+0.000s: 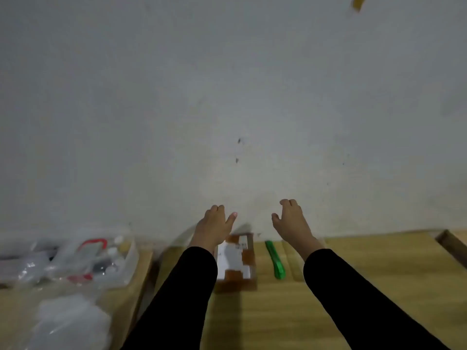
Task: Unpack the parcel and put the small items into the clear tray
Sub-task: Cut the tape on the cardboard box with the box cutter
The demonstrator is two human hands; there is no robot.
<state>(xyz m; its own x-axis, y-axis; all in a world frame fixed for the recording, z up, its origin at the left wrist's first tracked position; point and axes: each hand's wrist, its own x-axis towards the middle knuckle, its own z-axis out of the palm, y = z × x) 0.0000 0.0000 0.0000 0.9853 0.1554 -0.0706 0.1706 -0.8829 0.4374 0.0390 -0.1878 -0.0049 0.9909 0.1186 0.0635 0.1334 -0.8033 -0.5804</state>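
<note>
A small brown cardboard parcel [237,263] with a white label and tape lies on the wooden table [353,274], close to the wall. My left hand [214,227] is raised above the parcel's far left corner, fingers loosely curled, holding nothing. My right hand [290,223] is lifted to the right of the parcel, also empty, fingers apart. Black sleeves cover both arms. The clear tray [101,258] sits at the left with several small items in it; its outline is blurred.
A green utility knife [275,260] lies on the table just right of the parcel, between my arms. Crumpled clear plastic bags [68,322] pile up at the lower left. A grey-white wall [227,109] fills the upper view. A wooden edge [452,245] shows at far right.
</note>
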